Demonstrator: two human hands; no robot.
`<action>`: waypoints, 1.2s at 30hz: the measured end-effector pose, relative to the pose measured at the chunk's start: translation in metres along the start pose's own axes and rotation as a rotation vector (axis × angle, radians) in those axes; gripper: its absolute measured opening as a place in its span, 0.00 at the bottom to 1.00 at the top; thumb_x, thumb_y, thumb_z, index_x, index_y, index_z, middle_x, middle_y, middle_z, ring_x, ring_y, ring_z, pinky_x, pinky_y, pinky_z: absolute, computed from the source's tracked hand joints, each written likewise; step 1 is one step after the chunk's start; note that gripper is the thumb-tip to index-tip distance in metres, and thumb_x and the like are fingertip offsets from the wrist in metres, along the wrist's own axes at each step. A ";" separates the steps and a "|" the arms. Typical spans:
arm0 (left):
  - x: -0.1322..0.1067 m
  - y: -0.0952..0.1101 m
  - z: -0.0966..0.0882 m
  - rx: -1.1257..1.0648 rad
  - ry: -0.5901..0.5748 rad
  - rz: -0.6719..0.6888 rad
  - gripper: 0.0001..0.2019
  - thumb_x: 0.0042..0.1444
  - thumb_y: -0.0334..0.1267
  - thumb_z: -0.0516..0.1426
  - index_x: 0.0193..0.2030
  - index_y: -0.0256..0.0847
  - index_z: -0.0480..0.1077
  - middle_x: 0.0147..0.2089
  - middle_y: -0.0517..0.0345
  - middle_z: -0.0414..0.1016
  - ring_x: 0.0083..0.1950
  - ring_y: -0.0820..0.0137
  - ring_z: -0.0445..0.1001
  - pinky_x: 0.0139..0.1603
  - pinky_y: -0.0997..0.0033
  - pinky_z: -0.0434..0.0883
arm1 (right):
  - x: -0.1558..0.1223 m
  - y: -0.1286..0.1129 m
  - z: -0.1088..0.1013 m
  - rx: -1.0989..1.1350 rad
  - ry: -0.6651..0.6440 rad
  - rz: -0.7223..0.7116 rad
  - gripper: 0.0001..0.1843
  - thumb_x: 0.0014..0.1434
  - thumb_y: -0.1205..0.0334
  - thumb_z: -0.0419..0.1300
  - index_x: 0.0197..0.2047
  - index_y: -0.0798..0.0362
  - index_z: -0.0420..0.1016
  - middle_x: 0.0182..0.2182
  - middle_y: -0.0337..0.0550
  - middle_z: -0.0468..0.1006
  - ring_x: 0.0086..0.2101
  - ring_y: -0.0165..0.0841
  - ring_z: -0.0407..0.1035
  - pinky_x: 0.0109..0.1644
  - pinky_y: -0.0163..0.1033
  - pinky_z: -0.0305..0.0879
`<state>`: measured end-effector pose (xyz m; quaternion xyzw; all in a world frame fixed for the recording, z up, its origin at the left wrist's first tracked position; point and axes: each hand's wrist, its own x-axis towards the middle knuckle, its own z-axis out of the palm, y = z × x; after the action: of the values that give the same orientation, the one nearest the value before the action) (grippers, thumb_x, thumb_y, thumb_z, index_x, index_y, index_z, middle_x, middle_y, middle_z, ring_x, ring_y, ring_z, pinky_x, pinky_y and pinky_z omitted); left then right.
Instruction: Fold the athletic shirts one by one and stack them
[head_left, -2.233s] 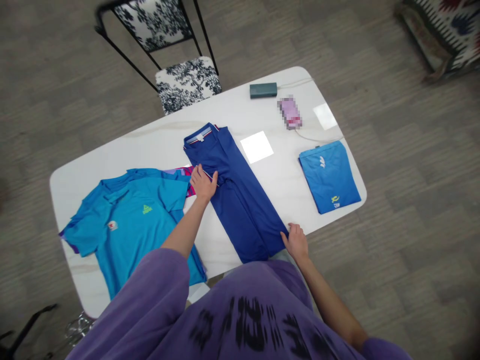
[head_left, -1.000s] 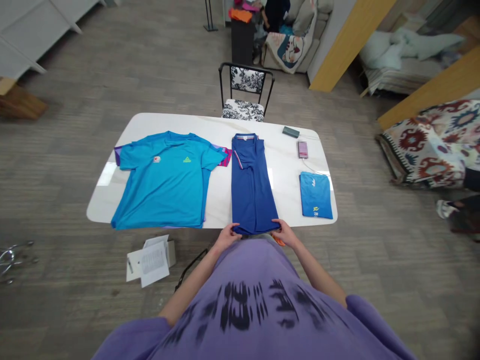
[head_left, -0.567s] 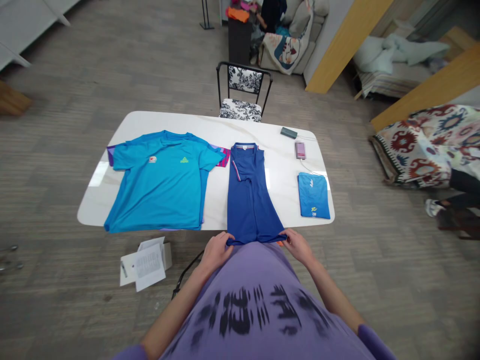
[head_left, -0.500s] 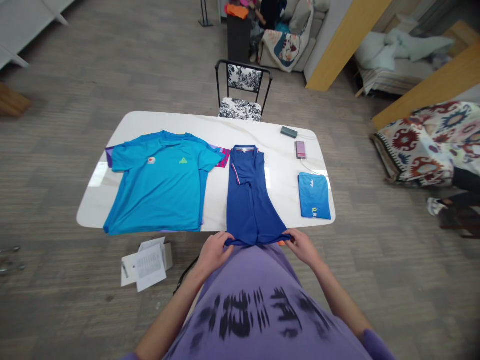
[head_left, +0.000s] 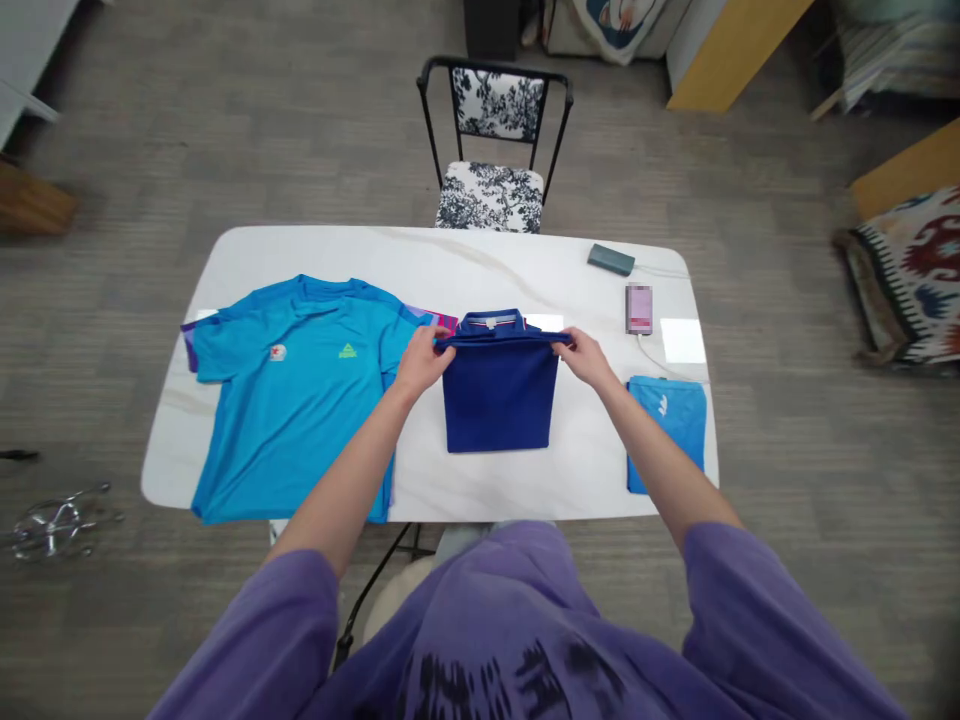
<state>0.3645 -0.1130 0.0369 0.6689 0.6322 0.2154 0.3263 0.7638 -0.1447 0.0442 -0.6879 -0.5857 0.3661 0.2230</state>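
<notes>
A navy polo shirt [head_left: 499, 400] lies in front of me, doubled over so that its hem reaches up to just below the collar, which still shows. My left hand [head_left: 424, 362] pinches the left end of the hem. At the right end, my right hand [head_left: 585, 357] grips the same edge between thumb and fingers. To the left a bright blue T-shirt [head_left: 315, 400] is spread flat, its near hem over the table edge. Purple and pink sleeves of another shirt stick out beneath it. A folded blue shirt [head_left: 679, 420] lies at the right, partly behind my right forearm.
The white table [head_left: 480, 490] carries everything. At its far right are a dark grey case [head_left: 611, 260] and a phone [head_left: 639, 310] with a white cable. A patterned chair [head_left: 491, 195] stands behind the far edge.
Both hands have carried the polo's hem away from me, from the near table edge up to the collar, folding the shirt over. The view has tilted further down.
</notes>
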 end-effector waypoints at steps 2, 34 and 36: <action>0.059 -0.028 0.038 0.038 0.007 -0.148 0.28 0.68 0.40 0.68 0.73 0.39 0.73 0.72 0.39 0.70 0.54 0.58 0.83 0.69 0.50 0.78 | 0.070 0.028 0.025 -0.047 0.003 0.078 0.32 0.71 0.54 0.68 0.71 0.60 0.71 0.49 0.50 0.86 0.41 0.38 0.78 0.59 0.53 0.76; 0.145 -0.080 0.092 0.107 0.000 0.013 0.15 0.79 0.40 0.55 0.64 0.40 0.76 0.66 0.39 0.71 0.69 0.52 0.70 0.77 0.46 0.65 | -0.090 0.101 0.155 -0.258 -0.268 -0.139 0.25 0.80 0.55 0.59 0.75 0.49 0.73 0.68 0.57 0.77 0.64 0.53 0.71 0.69 0.56 0.67; 0.076 -0.064 0.110 0.126 -0.082 0.038 0.19 0.80 0.44 0.55 0.70 0.39 0.73 0.70 0.36 0.69 0.75 0.48 0.65 0.81 0.44 0.60 | -0.096 0.108 0.149 -0.272 -0.121 -0.003 0.29 0.79 0.51 0.59 0.77 0.53 0.70 0.70 0.62 0.74 0.65 0.56 0.69 0.70 0.59 0.66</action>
<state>0.4041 -0.0573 -0.0945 0.7082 0.6179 0.1535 0.3051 0.7148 -0.2794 -0.1057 -0.6875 -0.6433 0.3240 0.0925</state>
